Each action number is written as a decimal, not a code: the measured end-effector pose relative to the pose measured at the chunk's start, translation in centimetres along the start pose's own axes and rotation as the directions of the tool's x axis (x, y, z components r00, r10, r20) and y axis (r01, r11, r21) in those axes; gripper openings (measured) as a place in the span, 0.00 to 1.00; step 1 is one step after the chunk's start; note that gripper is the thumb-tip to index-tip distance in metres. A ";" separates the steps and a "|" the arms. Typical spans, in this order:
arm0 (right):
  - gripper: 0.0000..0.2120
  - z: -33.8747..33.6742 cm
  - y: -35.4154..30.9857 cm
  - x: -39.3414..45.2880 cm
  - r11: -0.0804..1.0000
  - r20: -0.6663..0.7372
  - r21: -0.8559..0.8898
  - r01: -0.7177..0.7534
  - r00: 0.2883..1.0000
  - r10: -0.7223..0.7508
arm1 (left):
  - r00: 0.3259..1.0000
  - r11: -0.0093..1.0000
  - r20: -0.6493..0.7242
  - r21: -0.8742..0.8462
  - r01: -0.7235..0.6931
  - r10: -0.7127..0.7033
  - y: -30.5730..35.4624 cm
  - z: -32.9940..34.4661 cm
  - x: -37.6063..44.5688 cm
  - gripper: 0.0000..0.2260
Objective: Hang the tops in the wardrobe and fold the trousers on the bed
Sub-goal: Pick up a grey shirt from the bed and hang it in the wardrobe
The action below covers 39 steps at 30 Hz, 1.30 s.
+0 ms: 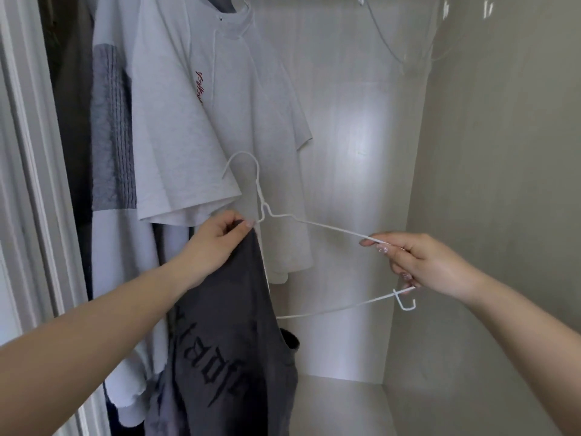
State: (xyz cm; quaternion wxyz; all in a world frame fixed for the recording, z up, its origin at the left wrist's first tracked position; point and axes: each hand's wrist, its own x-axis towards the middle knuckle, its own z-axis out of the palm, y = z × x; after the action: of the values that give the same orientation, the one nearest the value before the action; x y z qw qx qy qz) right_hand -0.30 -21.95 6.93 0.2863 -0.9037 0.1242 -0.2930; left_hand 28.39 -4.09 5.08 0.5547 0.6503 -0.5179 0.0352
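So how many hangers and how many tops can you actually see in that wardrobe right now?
White wire hanger in the hands: 1
Empty wire hanger up on the rail: 1
Tops already hanging, light grey T-shirt and patchwork top: 2
Dark grey printed top being hung: 1
Total: 5

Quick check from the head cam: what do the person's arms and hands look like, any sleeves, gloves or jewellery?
Both forearms are bare, no sleeves, gloves, watch or rings in view. The right hand has decorated, pale patterned nails; the left hand shows one pale nail, detail unclear.
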 end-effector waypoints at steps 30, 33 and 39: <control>0.19 20.9 2.7 -3.8 0.974 0.672 -0.212 0.079 0.736 0.086 | 0.987 0.997 -0.139 -0.017 0.075 -0.077 -0.9 1.0 -2.1 0.23; 0.20 20.2 3.9 -4.0 0.932 0.640 -0.328 0.155 0.762 0.098 | 0.982 0.990 -0.150 0.076 0.123 -0.110 -1.9 -0.2 -2.5 0.25; 0.14 15.3 7.4 -3.2 0.815 0.448 -0.524 0.247 0.894 0.017 | 0.962 0.970 -0.188 0.101 0.221 -0.200 -5.0 -1.8 -4.0 0.24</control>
State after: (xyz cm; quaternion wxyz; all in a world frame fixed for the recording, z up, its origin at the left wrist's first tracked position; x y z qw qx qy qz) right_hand 5.95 -19.84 -9.12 0.0055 -0.9952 0.0826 -0.0515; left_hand 31.08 -0.95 -0.15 0.5587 0.7283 -0.3914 0.0649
